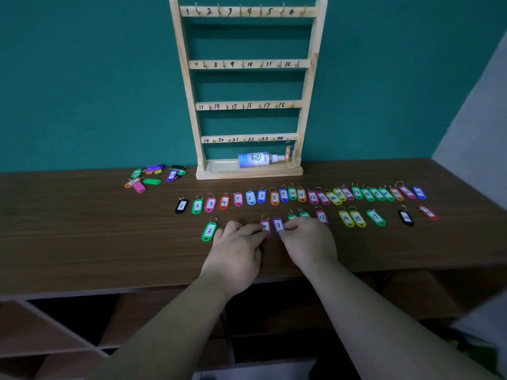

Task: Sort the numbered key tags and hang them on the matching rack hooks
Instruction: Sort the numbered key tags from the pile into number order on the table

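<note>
brown desk, wooden rack standing at 12 o'clock with one orange tag on its bottom-right hook, long row of tags below it, left hand grip pinching pink 7 tag, right hand grip pinching purple 8 tag, green 3 tag at 9 o'clock

1. Wooden rack stands upright at the far side, four numbered hook rows, one orange tag hanging at bottom right.
2. Long row of coloured tags lies flat, numbers up.
3. Shorter near row lies below it.
4. Loose pile lies far left.
</note>
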